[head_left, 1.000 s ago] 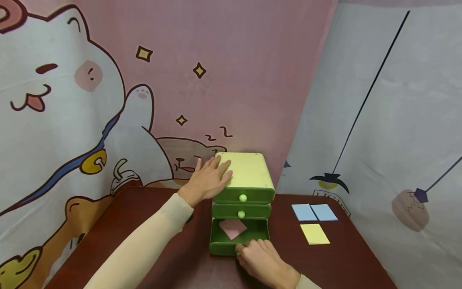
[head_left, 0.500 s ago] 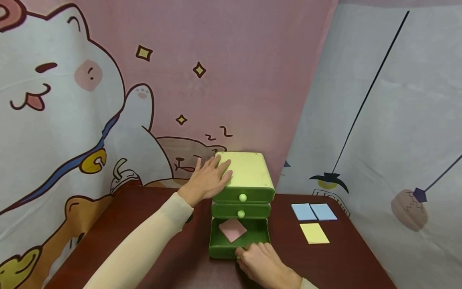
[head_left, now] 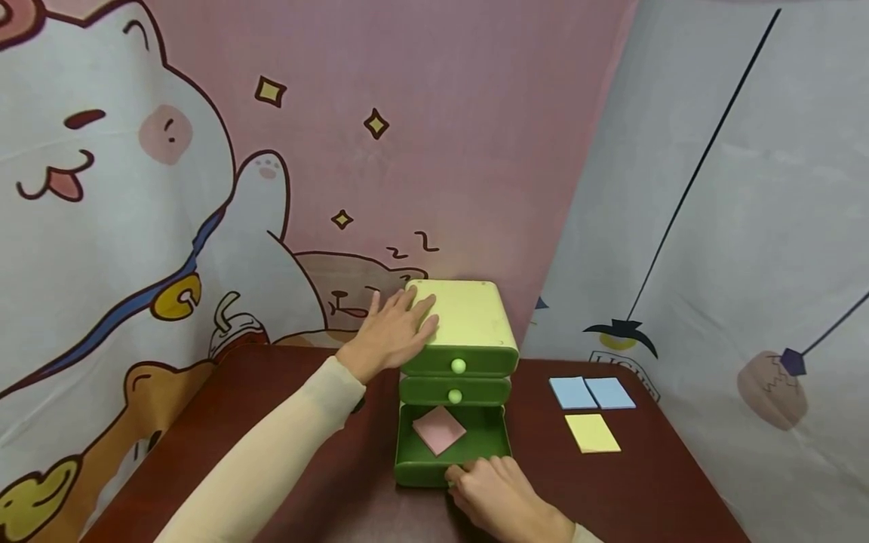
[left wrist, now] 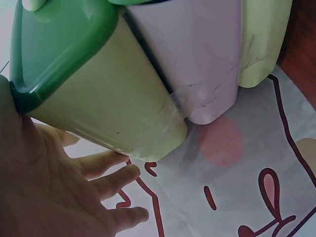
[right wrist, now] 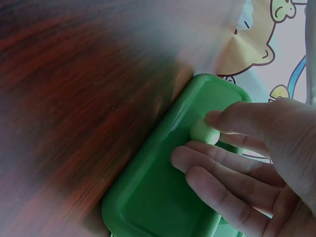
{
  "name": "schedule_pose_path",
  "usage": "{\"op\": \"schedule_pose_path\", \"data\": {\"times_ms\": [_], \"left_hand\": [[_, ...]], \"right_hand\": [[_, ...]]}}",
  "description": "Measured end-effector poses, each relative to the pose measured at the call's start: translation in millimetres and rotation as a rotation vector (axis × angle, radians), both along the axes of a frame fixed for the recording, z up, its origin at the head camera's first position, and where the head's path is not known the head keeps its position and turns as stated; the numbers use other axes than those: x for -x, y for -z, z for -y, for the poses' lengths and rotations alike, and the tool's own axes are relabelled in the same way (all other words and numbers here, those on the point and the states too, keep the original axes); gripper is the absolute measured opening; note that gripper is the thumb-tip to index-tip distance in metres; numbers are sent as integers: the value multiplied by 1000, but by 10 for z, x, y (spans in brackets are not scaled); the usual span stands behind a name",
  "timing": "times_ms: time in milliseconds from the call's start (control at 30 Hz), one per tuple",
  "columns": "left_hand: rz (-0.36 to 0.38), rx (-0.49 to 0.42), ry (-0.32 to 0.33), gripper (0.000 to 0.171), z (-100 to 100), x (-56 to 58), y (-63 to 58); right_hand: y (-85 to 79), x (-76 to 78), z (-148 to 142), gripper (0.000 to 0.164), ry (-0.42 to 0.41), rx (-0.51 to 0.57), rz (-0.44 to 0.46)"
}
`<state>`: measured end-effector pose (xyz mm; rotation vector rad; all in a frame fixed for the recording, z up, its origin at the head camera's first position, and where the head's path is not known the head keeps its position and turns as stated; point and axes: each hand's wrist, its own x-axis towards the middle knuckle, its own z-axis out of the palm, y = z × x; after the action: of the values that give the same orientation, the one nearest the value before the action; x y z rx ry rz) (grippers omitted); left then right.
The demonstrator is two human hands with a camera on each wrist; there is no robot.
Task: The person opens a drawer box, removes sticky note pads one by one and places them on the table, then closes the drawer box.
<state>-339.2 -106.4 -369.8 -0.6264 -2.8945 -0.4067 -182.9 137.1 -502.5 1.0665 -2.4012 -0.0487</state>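
Note:
A small drawer cabinet (head_left: 468,313) with a pale yellow top and three green drawers stands on the table. Its bottom drawer (head_left: 485,437) is pulled out, and a pink sticky-note pad (head_left: 439,431) lies inside. My left hand (head_left: 390,335) rests on the left edge of the cabinet top with fingers spread; in the left wrist view these straight fingers (left wrist: 116,181) lie along the cabinet's side. At the bottom drawer's front, my right hand (head_left: 498,490) pinches the round pale green knob (right wrist: 203,132) between thumb and fingers, as the right wrist view shows.
Two blue sticky-note pads (head_left: 592,393) lie side by side on the dark red-brown table (head_left: 299,452), right of the cabinet. A yellow sticky-note pad (head_left: 593,434) is just in front of them. Behind the table hangs a printed cartoon cloth (head_left: 468,151).
The bottom drawer has come slightly farther out toward me, with my right hand on its knob. My left hand stays on the cabinet top. The head view has shifted a little.

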Motion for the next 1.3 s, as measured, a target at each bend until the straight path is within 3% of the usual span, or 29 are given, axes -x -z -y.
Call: {"op": "schedule_pose_path", "data": {"times_ms": [600,833,1300], "left_hand": [[4,14,-3,73,-6,46,-40],[15,17,-10,72,6,61,-32],[27,4,-11,73,17,38,-34]], "right_hand": [[-28,-23,-19,32,-31,26,-17],[-31,-39,-11,30,-30,15,16],[-51,-58,-4,30,-35,6,17]]}}
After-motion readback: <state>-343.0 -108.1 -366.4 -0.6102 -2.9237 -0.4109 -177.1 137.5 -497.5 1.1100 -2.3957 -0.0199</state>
